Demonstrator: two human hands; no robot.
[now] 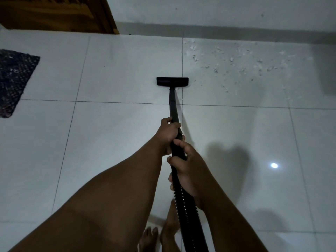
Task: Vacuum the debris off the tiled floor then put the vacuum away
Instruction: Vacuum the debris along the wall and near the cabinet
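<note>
A black vacuum wand (173, 104) runs forward from my hands to a flat black floor nozzle (172, 82) resting on the white tiled floor (118, 70). My left hand (168, 132) grips the wand higher up its tube, and my right hand (187, 165) grips it just behind, where the ribbed hose (187, 213) begins. Small whitish and grey debris (232, 64) lies scattered over the tile to the right of and beyond the nozzle. The vacuum's body is out of view.
A dark patterned mat (13, 80) lies at the left edge. A brown wooden door (60, 13) stands at the back left, beside a pale wall with a grey skirting (236, 28). My bare feet (160, 235) stand under the hose. A light reflection (274, 165) shines on the tile at right.
</note>
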